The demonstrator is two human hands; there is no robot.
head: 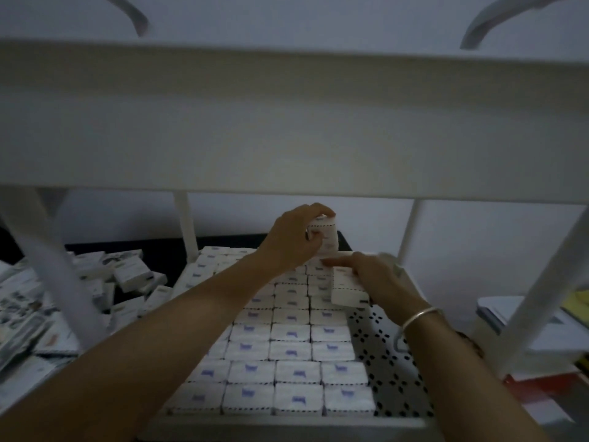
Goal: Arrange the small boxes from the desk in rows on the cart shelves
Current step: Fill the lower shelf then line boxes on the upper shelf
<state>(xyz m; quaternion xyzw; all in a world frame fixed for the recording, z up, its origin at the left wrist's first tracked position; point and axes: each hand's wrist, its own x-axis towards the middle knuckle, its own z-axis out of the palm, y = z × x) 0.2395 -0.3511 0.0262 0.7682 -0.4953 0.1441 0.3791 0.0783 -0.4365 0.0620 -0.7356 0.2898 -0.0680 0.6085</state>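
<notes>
The left hand (296, 237) grips an upright box (324, 239) at the far end of the shelf (384, 341), with its fingers curled over the top and the thumb hidden behind the box. The print on the box is too dim to read. Just to its right, the right hand (377, 279) holds a flat box (349, 290) by its right edge, above the far right of the rows (290, 346). Its forefinger stretches left and its other fingers are blurred. Whether this box touches the ones below cannot be told.

The rows fill the left and middle of the perforated shelf. The left forearm covers part of them, and their far end is lost behind the hands. The upper shelf (287, 122) blocks most of the view above.

On the left, loose boxes (127, 275) lie heaped on the dark desk (165, 247), partly behind a cart post (60, 269) and cut off by the frame edge. A bracelet (420, 315) circles the right wrist.
</notes>
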